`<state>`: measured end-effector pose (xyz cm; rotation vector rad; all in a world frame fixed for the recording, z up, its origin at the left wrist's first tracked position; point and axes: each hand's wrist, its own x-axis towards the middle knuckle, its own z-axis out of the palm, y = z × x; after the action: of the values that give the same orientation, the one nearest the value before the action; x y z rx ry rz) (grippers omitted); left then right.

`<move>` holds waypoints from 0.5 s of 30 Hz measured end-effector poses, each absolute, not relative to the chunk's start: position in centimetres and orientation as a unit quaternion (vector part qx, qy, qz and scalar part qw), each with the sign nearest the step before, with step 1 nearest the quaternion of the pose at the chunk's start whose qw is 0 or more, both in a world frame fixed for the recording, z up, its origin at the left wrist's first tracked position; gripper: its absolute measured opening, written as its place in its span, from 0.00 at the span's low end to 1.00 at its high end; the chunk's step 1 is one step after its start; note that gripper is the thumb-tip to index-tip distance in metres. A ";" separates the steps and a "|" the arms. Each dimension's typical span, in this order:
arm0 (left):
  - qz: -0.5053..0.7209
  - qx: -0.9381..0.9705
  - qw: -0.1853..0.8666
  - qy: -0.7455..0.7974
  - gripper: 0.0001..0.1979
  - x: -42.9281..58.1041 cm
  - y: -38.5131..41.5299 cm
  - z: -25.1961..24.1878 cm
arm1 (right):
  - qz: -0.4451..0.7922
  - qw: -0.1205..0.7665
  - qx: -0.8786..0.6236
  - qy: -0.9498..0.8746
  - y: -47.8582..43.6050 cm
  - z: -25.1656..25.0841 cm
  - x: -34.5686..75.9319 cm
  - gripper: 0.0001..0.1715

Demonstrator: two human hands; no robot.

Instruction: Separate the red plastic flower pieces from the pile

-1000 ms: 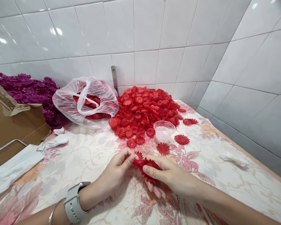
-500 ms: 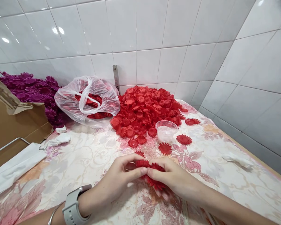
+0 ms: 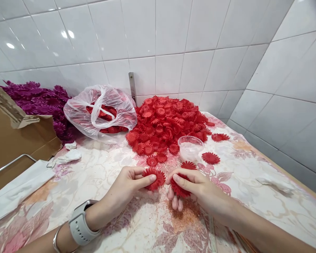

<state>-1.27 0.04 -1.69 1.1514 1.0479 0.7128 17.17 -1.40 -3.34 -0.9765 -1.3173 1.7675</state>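
Between thumb and fingers, my left hand (image 3: 137,182) pinches a red artificial flower (image 3: 158,178) with jagged petals. My right hand (image 3: 193,184) is closed on another red flower piece (image 3: 178,189), partly hidden under the thumb and fingers; whether it is one layer or a stack I cannot tell. A small gap separates the two hands above the table. Just beyond my right hand lies a loose red flower (image 3: 188,165), beside a clear plastic cup (image 3: 191,149) with whitish contents.
A big heap of red flowers (image 3: 165,119) stands against the tiled wall. Left of it are a plastic bag (image 3: 81,121) of red pieces, purple flowers (image 3: 46,100) and a cardboard box (image 3: 28,140). Crumpled white scraps (image 3: 68,156) lie on the floral tablecloth (image 3: 100,165).
My hands were together on the red flowers and have now moved apart, each with a red piece. The view has shifted slightly.
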 end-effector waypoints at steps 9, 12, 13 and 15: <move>0.284 0.547 0.639 0.460 0.14 -1.1 -0.4 -2.4 | 0.546 0.331 -0.456 -0.621 -2.4 -2.5 16.9 0.14; 0.257 0.554 0.666 0.429 0.12 -1.0 -0.6 -2.6 | 0.531 0.319 -0.421 -0.663 -2.8 -2.2 16.8 0.09; 0.251 0.560 0.665 0.425 0.11 -1.0 -0.7 -2.5 | 0.532 0.321 -0.414 -0.666 -2.9 -2.2 16.7 0.08; 0.245 0.572 0.662 0.418 0.10 -0.9 -0.7 -2.4 | 0.517 0.327 -0.425 -0.667 -3.0 -2.3 16.6 0.08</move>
<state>-0.88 -0.75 -2.43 1.2929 0.9449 0.5545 16.60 -3.04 -2.29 -1.1123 -1.7480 1.3548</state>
